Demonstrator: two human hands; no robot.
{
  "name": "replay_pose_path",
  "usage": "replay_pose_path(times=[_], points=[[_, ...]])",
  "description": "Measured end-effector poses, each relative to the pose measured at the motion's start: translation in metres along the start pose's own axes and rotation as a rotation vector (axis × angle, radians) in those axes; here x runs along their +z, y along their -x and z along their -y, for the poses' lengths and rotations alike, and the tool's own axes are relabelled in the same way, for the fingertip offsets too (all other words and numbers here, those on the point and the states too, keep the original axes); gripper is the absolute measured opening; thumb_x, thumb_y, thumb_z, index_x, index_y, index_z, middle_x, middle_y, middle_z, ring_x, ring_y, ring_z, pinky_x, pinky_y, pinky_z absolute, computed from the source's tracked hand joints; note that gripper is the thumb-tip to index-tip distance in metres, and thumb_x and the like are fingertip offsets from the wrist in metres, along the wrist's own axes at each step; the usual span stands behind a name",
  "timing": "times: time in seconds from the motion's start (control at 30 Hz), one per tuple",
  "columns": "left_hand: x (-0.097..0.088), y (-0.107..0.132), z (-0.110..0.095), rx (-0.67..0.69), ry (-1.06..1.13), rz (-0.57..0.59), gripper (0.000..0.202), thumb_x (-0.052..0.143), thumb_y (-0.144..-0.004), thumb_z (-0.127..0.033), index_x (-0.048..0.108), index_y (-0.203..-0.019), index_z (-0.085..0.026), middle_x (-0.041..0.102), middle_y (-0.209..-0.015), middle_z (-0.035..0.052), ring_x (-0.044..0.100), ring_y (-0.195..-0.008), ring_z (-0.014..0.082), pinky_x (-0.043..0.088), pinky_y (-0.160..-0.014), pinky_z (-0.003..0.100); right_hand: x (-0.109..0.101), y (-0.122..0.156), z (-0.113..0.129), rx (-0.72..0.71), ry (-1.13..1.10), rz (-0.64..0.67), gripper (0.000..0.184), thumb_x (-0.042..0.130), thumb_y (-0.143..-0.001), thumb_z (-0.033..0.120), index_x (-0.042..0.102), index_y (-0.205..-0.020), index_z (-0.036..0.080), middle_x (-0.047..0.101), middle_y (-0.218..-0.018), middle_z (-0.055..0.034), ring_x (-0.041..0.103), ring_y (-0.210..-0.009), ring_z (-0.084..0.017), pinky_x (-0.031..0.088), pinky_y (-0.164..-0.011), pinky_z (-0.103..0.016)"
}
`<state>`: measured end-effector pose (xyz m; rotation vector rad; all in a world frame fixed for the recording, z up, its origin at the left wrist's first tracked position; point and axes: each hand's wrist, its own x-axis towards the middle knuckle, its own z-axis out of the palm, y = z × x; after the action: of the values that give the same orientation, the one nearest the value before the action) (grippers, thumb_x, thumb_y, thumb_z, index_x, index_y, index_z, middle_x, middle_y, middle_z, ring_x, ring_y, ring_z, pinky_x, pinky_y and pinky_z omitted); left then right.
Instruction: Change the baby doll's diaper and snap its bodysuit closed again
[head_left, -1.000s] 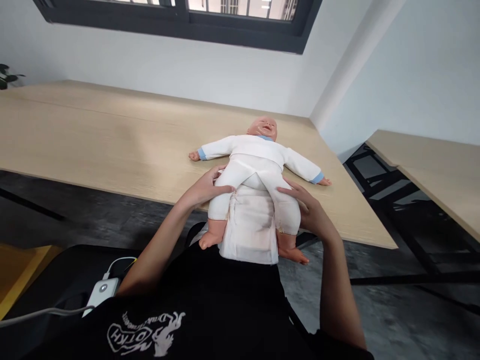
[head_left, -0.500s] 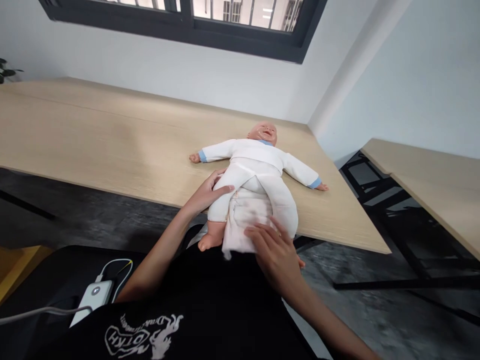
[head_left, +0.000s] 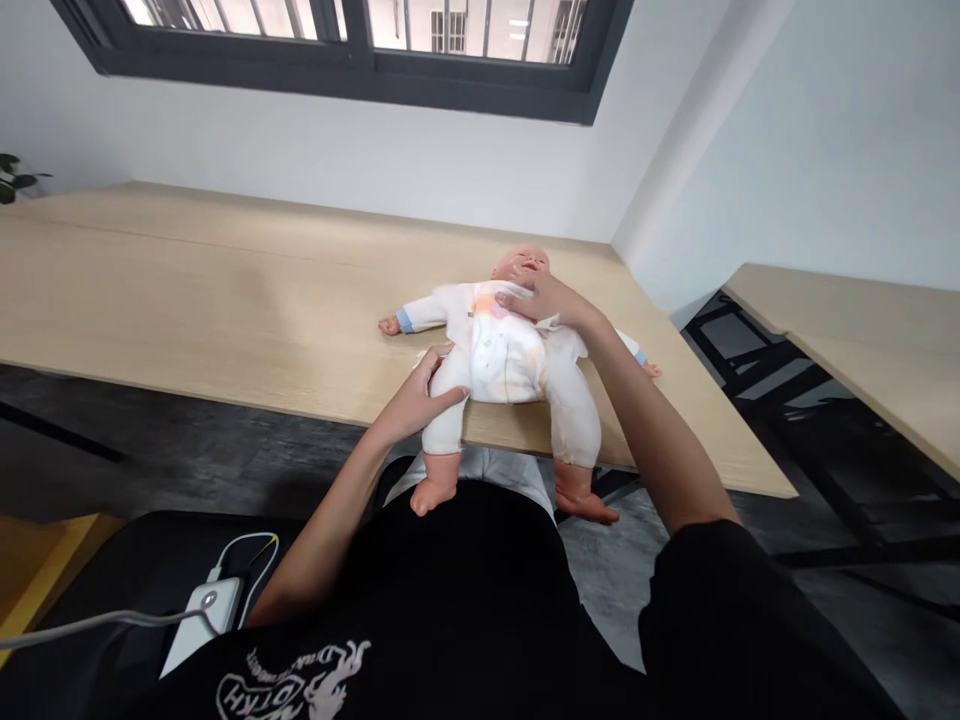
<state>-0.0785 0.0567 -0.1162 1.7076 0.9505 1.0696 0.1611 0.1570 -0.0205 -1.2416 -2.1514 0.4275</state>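
A baby doll (head_left: 577, 400) in a white suit with blue cuffs lies on its back at the near edge of a light wooden table (head_left: 225, 290), legs hanging over the edge. A white diaper (head_left: 499, 360) with a faint print is folded up over its belly. My left hand (head_left: 420, 395) grips the doll's thigh on the left side of the view. My right hand (head_left: 544, 295) lies on the doll's chest, fingers pressing the diaper's top edge just below the doll's head (head_left: 521, 265).
A white power bank (head_left: 202, 615) with a cable rests on the black seat at lower left. A second wooden table (head_left: 862, 330) stands to the right with a floor gap between. A dark-framed window (head_left: 352, 55) runs along the back wall.
My right hand has moved from the doll's leg to the hanging diaper flap and carried it up over the belly to the chest. My left hand has stayed on the thigh.
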Motion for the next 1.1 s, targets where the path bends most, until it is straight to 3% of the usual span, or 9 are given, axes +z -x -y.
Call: replay_pose_path(times=[0.1,0.23,0.3,0.4,0.53,0.63,0.77,0.93,1.1], points=[[0.002,0.004,-0.005,0.028,-0.101,-0.02,0.061,0.069,-0.085,-0.037,0.047,-0.138,-0.018,0.053,-0.145,0.0153,0.047,-0.141,0.0302,0.035,-0.121,0.046,0.012,0.001,-0.021,0.106,-0.085,0.045,0.048,0.08,-0.082,0.051,0.053,-0.06,0.019,0.052,-0.067,-0.0008,0.052,-0.072,-0.018,0.042,-0.072,-0.032],[0.015,0.013,-0.034,0.231,-0.462,-0.139,0.054,0.068,-0.09,-0.035,0.054,-0.14,-0.024,0.048,-0.153,0.0133,0.034,-0.151,0.033,0.024,-0.126,0.052,0.027,0.005,-0.034,0.088,-0.264,-0.105,0.044,0.086,-0.07,0.054,0.063,-0.067,0.017,0.056,-0.068,-0.0001,0.05,-0.069,-0.016,0.042,-0.067,-0.03],[0.026,0.013,-0.051,0.371,-0.631,-0.017,0.04,0.065,-0.094,-0.038,0.062,-0.133,-0.03,0.051,-0.154,0.0084,0.025,-0.156,0.0329,0.006,-0.129,0.056,0.032,0.003,-0.036,0.099,-0.268,-0.186,0.039,0.088,-0.069,0.049,0.066,-0.07,0.017,0.06,-0.07,-0.0014,0.054,-0.071,-0.017,0.046,-0.07,-0.032],[0.045,0.001,-0.066,0.528,-0.75,0.289,0.031,0.06,-0.098,-0.035,0.066,-0.128,-0.032,0.058,-0.149,0.0055,0.032,-0.155,0.0303,-0.007,-0.129,0.057,0.035,-0.001,-0.038,0.126,-0.198,-0.251,0.03,0.085,-0.073,0.042,0.067,-0.072,0.018,0.063,-0.071,-0.0027,0.058,-0.072,-0.018,0.051,-0.077,-0.035],[0.059,-0.034,-0.064,0.586,-0.793,0.474,0.035,0.056,-0.1,-0.03,0.063,-0.135,-0.028,0.053,-0.155,0.0093,0.033,-0.155,0.0296,0.0,-0.128,0.058,0.032,0.0,-0.043,0.093,-0.135,-0.33,0.027,0.077,-0.082,0.042,0.064,-0.077,0.019,0.067,-0.079,-0.0044,0.058,-0.071,-0.018,0.052,-0.078,-0.035],[0.057,-0.064,-0.061,0.549,-0.747,0.489,0.037,0.059,-0.099,-0.031,0.064,-0.136,-0.029,0.053,-0.156,0.009,0.035,-0.154,0.0304,-0.001,-0.127,0.059,0.023,0.008,-0.047,0.083,-0.111,-0.436,0.038,0.065,-0.087,0.057,0.06,-0.079,0.02,0.067,-0.081,-0.0056,0.058,-0.072,-0.019,0.05,-0.075,-0.033],[0.045,-0.101,-0.062,0.429,-0.688,0.531,0.031,0.063,-0.096,-0.044,0.071,-0.123,-0.031,0.051,-0.157,0.0047,0.033,-0.154,0.0312,-0.001,-0.126,0.061,0.01,0.038,-0.056,0.085,-0.086,-0.483,0.054,0.051,-0.087,0.074,0.06,-0.082,0.02,0.067,-0.079,-0.0064,0.057,-0.071,-0.019,0.048,-0.071,-0.033],[0.039,-0.141,-0.057,0.352,-0.731,0.603,0.036,0.054,-0.098,-0.056,0.074,-0.11,-0.029,0.04,-0.164,0.0062,0.027,-0.154,0.0342,0.01,-0.123,0.063,-0.002,0.085,-0.072,0.166,0.044,-0.512,0.04,0.052,-0.088,0.059,0.06,-0.081,0.021,0.067,-0.075,-0.0061,0.056,-0.065,-0.02,0.044,-0.067,-0.033],[0.047,-0.162,-0.044,0.383,-0.623,0.515,0.036,0.061,-0.092,-0.056,0.073,-0.093,-0.022,0.055,-0.143,0.0104,0.05,-0.133,0.0335,0.033,-0.114,0.05,0.003,0.111,-0.078,0.169,0.205,-0.301,0.022,0.051,-0.086,0.039,0.06,-0.082,0.02,0.065,-0.076,-0.0069,0.055,-0.069,-0.022,0.041,-0.068,-0.036]])
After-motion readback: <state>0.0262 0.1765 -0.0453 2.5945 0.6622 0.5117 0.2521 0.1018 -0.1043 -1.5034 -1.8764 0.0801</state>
